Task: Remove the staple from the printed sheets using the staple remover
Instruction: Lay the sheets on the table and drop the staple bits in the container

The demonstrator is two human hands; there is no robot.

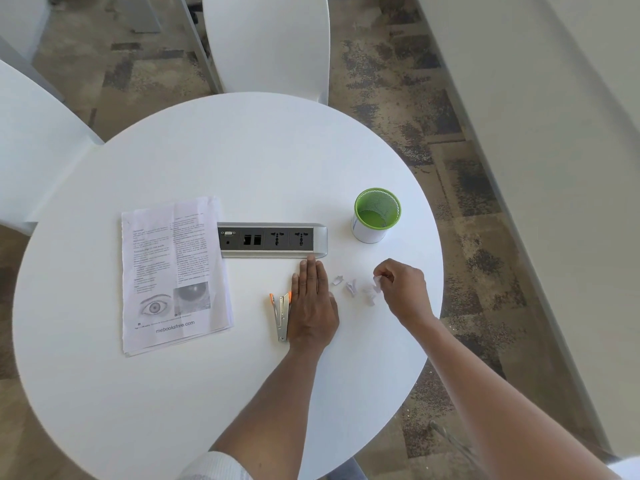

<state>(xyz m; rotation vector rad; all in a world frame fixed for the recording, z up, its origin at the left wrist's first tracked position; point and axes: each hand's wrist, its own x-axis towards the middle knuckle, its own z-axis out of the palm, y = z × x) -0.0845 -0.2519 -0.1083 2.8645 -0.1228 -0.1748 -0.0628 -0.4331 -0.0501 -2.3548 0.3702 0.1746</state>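
Note:
The printed sheets (173, 271) lie flat on the left half of the round white table (207, 168), an eye drawing at their lower part. A silver staple remover with orange tips (281, 315) lies on the table just right of the sheets. My left hand (313, 306) rests flat on the table with straight fingers, its edge touching the remover's right side. My right hand (403, 289) hovers further right with curled fingers and pinches a small white paper scrap (376, 279). Several torn paper bits (353, 289) lie between my two hands.
A grey socket strip (273, 240) is set into the table's middle, just beyond my left fingertips. A green mesh cup (376, 214) stands at the right. White chairs stand behind (266, 39) and to the left (31, 140) of the table.

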